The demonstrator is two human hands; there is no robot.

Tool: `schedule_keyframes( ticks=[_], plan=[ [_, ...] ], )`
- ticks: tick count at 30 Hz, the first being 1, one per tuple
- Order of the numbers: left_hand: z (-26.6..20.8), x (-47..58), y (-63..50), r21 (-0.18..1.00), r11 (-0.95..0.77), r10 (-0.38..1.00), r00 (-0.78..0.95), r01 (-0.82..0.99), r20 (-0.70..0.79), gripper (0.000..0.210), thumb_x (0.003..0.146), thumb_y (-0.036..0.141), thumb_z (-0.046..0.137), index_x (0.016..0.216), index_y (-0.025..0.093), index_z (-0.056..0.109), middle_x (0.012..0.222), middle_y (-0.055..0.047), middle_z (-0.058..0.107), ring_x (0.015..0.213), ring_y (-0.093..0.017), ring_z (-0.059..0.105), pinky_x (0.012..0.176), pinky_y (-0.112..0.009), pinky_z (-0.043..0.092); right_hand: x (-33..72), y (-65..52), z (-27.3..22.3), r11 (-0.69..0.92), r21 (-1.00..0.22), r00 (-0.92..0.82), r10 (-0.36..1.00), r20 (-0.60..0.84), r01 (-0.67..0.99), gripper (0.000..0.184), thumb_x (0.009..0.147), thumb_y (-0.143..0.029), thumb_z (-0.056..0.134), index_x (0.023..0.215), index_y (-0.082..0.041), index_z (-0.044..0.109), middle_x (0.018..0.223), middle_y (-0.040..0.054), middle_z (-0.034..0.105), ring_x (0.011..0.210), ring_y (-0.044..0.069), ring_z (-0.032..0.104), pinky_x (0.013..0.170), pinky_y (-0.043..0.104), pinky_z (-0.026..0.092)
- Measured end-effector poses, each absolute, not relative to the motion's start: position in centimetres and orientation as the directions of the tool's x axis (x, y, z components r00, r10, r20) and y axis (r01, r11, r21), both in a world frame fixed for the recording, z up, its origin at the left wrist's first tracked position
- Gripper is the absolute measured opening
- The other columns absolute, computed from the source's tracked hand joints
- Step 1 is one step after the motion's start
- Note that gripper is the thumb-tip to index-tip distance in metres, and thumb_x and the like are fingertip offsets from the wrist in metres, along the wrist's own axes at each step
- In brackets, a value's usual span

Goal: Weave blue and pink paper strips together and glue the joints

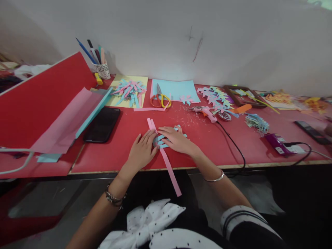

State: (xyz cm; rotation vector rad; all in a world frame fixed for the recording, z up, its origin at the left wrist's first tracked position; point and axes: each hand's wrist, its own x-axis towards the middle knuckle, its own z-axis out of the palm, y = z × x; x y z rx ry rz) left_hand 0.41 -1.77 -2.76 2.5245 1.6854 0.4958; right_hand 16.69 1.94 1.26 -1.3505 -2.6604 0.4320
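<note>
Pink paper strips point(169, 167) cross blue paper strips point(161, 140) on the red tabletop, and one pink strip hangs over the front edge. My left hand point(142, 148) lies flat with fingers stretched out, its tips on the pink strips. Opposite it, my right hand point(175, 139) rests palm down over the blue strips, fingers extended and slightly apart. Both hands press on the paper without gripping it. Part of the paper piece is hidden beneath my hands.
Scissors point(160, 98) lie by blue sheets point(176, 88) at the back. A pile of cut strips point(130, 90) sits left of them. To the right are a pink glue gun point(204, 111) with a cord and a purple power adapter point(278, 144). A black phone point(102, 125) lies left.
</note>
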Motion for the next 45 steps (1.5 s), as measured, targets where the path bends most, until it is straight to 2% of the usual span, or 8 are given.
schedule_keyframes(
  ticks=[7, 13, 25, 31, 36, 39, 42, 45],
  plan=[
    [-2.4, 0.4, -1.8, 0.225, -0.408, 0.91, 0.375, 0.885, 0.175, 0.045, 0.087, 0.032, 0.031, 0.127, 0.016, 0.042, 0.134, -0.01, 0.042, 0.124, -0.023, 0.037, 0.101, -0.045, 0.029, 18.8, 0.9, 1.8, 0.439, -0.233, -0.412, 0.898, 0.157, 0.868, 0.02, 0.083, -0.021, 0.044, 0.096, -0.021, 0.059, 0.1, 0.0064, 0.062, 0.095, 0.021, 0.055, 0.091, 0.046, 0.022],
    [-2.3, 0.5, -1.9, 0.22, -0.406, 0.911, 0.373, 0.887, 0.179, 0.044, 0.087, 0.03, 0.029, 0.127, 0.015, 0.043, 0.134, -0.01, 0.042, 0.124, -0.023, 0.037, 0.102, -0.044, 0.029, 19.3, -0.1, 0.9, 0.387, -0.138, -0.34, 0.899, 0.277, 0.912, 0.016, 0.083, -0.027, 0.048, 0.081, -0.024, 0.064, 0.108, 0.0059, 0.06, 0.101, 0.023, 0.051, 0.089, 0.046, 0.018],
    [-2.3, 0.5, -1.8, 0.106, -0.413, 0.906, 0.396, 0.905, 0.152, 0.046, 0.089, 0.029, 0.023, 0.129, 0.014, 0.04, 0.136, -0.008, 0.04, 0.125, -0.021, 0.035, 0.101, -0.042, 0.031, 19.1, 0.9, 1.8, 0.368, -0.281, -0.377, 0.926, 0.023, 0.887, 0.007, 0.078, -0.02, 0.055, 0.079, -0.019, 0.062, 0.089, 0.0055, 0.065, 0.093, 0.023, 0.054, 0.085, 0.045, 0.02],
    [-2.7, 0.3, -1.8, 0.121, -0.43, 0.897, 0.408, 0.895, 0.169, 0.046, 0.089, 0.029, 0.022, 0.128, 0.015, 0.041, 0.135, -0.009, 0.041, 0.125, -0.021, 0.035, 0.101, -0.043, 0.03, 19.5, 2.0, 3.3, 0.34, -0.486, -0.427, 0.901, -0.078, 0.805, 0.013, 0.073, -0.026, 0.061, 0.084, -0.018, 0.062, 0.081, 0.0026, 0.065, 0.078, 0.017, 0.056, 0.077, 0.035, 0.027],
    [-2.6, -0.1, -1.6, 0.227, -0.437, 0.89, 0.383, 0.87, 0.247, 0.048, 0.086, 0.042, 0.032, 0.127, 0.017, 0.041, 0.132, -0.012, 0.044, 0.121, -0.023, 0.04, 0.098, -0.041, 0.033, 18.7, 2.7, 4.4, 0.402, -0.678, -0.526, 0.85, 0.028, 0.615, 0.011, 0.075, -0.024, 0.056, 0.08, -0.015, 0.061, 0.076, 0.0018, 0.064, 0.073, 0.014, 0.056, 0.071, 0.028, 0.033],
    [-1.7, 0.2, -1.4, 0.295, -0.398, 0.901, 0.31, 0.868, 0.304, 0.053, 0.08, 0.05, 0.043, 0.12, 0.015, 0.047, 0.118, -0.014, 0.052, 0.108, -0.025, 0.049, 0.089, -0.039, 0.04, 17.1, 2.5, 5.0, 0.473, -0.677, -0.577, 0.812, 0.086, 0.565, 0.009, 0.076, -0.023, 0.055, 0.076, -0.016, 0.061, 0.08, 0.0013, 0.066, 0.079, 0.014, 0.058, 0.085, 0.035, 0.029],
    [-1.0, 0.9, -1.2, 0.333, -0.32, 0.942, 0.258, 0.887, 0.217, 0.044, 0.079, 0.045, 0.045, 0.107, 0.012, 0.056, 0.097, -0.012, 0.059, 0.083, -0.022, 0.058, 0.072, -0.033, 0.046, 15.8, 2.3, 5.4, 0.524, -0.642, -0.614, 0.782, 0.104, 0.559, 0.01, 0.077, -0.024, 0.054, 0.076, -0.017, 0.061, 0.079, 0.0, 0.067, 0.079, 0.015, 0.059, 0.095, 0.044, 0.018],
    [-0.7, 1.5, -1.2, 0.366, -0.24, 0.97, 0.208, 0.899, 0.125, 0.034, 0.085, 0.032, 0.035, 0.093, 0.012, 0.061, 0.08, -0.009, 0.063, 0.068, -0.018, 0.059, 0.059, -0.026, 0.043, 15.8, 2.2, 5.7, 0.556, -0.713, -0.671, 0.723, 0.163, 0.426, 0.019, 0.078, -0.024, 0.052, 0.095, -0.017, 0.057, 0.085, 0.0019, 0.066, 0.082, 0.014, 0.059, 0.094, 0.039, 0.027]
  ],
)
